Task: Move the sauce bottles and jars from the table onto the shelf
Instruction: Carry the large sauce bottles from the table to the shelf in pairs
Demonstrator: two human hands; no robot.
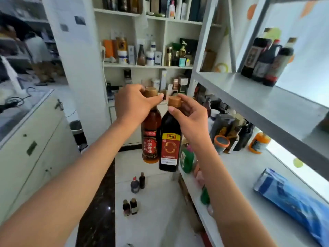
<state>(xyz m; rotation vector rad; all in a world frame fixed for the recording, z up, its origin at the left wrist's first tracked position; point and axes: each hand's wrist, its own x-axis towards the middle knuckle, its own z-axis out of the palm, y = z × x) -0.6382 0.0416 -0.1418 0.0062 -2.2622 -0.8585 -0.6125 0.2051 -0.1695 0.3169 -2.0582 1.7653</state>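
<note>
Amber glass bottle (151, 138) in left hand (132, 104), dark bottle (170, 141) in right hand (191, 118)

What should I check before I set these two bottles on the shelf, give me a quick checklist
1. Left hand grips the amber oil bottle at its neck: ok.
2. Right hand holds the dark sauce bottle only by fingertips below the cap: not ok, firm up first.
3. Both bottles hang upright, caps on: ok.
4. Bare space on the upper shelf in front of the three dark bottles already there: ok.
5. Gap between the two held bottles: they hang side by side; touching or not, cannot tell.
6. More bottles left to move, four small bottles below: ok, still there.
</note>
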